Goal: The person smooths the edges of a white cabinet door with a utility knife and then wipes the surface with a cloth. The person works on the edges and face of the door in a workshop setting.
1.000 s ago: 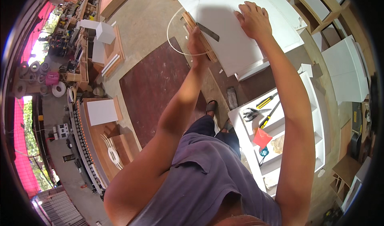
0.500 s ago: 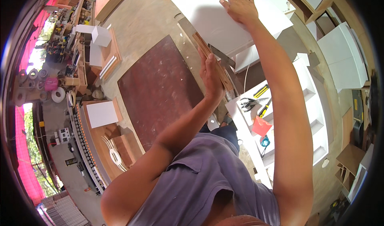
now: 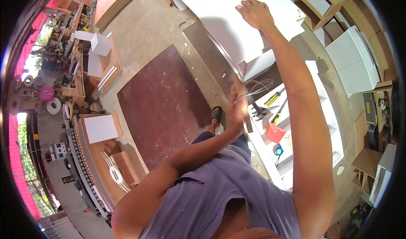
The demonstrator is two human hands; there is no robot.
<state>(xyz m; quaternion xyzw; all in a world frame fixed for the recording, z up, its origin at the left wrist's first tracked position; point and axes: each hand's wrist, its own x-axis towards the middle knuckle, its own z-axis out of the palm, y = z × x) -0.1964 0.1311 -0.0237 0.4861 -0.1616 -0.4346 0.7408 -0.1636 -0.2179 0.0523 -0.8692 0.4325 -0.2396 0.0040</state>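
Observation:
My right hand (image 3: pixel 256 15) lies flat on the large white panel (image 3: pixel 211 4), its fingers spread. My left hand (image 3: pixel 237 112) is closer to my body, held around a narrow brown wooden strip (image 3: pixel 240 86). Motion blurs both the strip and the fingers. The strip stands on edge just off the panel's near corner, its lower end beside the white compartmented frame (image 3: pixel 334 144). Whether it touches the panel I cannot tell. Thin clear loops (image 3: pixel 260 86) show right beside the strip.
On the white frame lie a yellow-and-black tool (image 3: pixel 274 98), a screwdriver (image 3: pixel 277 116), a red piece (image 3: pixel 275 133) and a blue tape measure (image 3: pixel 277 149). A dark red board (image 3: pixel 163 105) covers floor at left. Wooden cabinets (image 3: pixel 323 6) stand at far right.
My left hand has moved toward my body and slightly right with the wooden strip, away from the panel's side edge. My right hand stays on the panel. A sandalled foot now shows.

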